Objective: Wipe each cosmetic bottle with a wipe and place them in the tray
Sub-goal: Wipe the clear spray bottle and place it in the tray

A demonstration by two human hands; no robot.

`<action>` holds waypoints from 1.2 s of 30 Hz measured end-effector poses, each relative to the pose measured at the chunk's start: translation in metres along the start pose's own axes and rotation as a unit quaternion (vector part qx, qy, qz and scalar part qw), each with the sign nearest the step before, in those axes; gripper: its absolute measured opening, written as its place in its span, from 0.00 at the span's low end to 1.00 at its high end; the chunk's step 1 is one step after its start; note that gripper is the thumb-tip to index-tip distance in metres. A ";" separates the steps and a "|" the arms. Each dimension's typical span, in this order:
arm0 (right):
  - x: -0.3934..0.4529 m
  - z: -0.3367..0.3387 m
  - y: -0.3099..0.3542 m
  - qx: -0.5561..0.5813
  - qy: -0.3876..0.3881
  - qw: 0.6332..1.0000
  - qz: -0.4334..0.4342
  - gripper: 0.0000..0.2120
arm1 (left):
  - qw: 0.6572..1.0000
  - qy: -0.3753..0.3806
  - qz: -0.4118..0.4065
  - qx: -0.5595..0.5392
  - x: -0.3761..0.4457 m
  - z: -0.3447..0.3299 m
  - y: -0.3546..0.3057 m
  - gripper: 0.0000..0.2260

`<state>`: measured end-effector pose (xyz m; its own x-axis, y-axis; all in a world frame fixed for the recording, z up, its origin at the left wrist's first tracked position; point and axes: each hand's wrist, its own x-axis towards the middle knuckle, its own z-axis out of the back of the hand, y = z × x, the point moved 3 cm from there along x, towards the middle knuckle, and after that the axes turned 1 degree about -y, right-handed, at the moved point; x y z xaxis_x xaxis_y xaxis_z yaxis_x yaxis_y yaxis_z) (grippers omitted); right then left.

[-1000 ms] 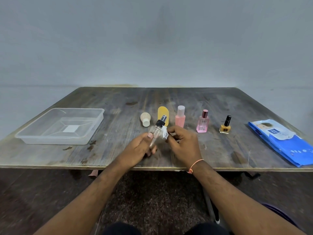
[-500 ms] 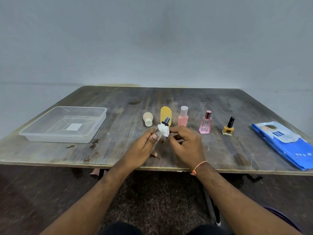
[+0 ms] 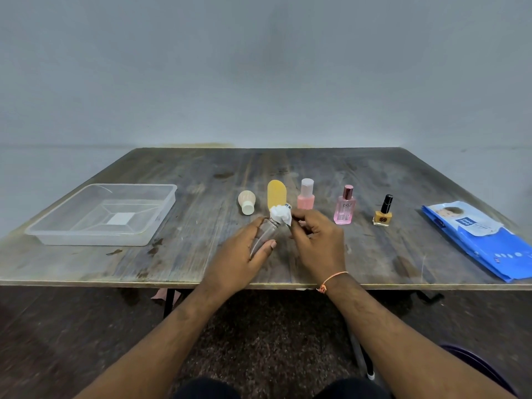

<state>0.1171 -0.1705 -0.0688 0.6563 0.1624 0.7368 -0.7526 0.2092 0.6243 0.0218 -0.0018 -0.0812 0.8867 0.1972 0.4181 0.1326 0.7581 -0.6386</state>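
Wipe (image 3: pixel 280 216), a second earlier beside the neck of the clear spray bottle (image 3: pixel 266 233), now bunched over its black pump head, hiding nearly all of it. Judged mid-wipe on the first bottle: cap in hand, tray (image 3: pixel 100 214) holding none so far.

Held above the near worktop (image 3: pixel 172 254), between both hands. Long axis tilted, base toward the wearer and lower left, pump end up and away to the right.

Left hand (image 3: pixel 243 254) wrapped round the body, grip firm. Right hand (image 3: pixel 313 243) pinching the wipe, grip narrow at the fingertips.
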 end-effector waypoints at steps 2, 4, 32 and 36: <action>0.001 0.001 -0.002 -0.003 -0.010 1.000 -0.011 0.08 | 1.000 -0.002 -0.002 0.008 -0.001 0.000 -0.002 0.25; 0.000 0.000 0.003 -0.022 0.012 0.999 0.024 0.08 | 1.000 -0.012 0.002 0.009 -0.001 0.000 -0.003 0.25; -0.003 -0.004 0.011 -0.051 0.074 0.994 0.068 0.08 | 1.000 0.001 0.013 -0.012 0.000 0.002 0.000 0.22; 0.001 -0.002 0.003 -0.027 0.025 0.999 -0.012 0.06 | 1.000 0.012 0.023 -0.011 0.002 0.002 0.003 0.25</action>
<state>0.1157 -0.1674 -0.0668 0.6768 0.2036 0.7074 -0.7336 0.2656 0.6255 0.0233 0.0015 -0.0809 0.9020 0.2165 0.3735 0.1016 0.7345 -0.6710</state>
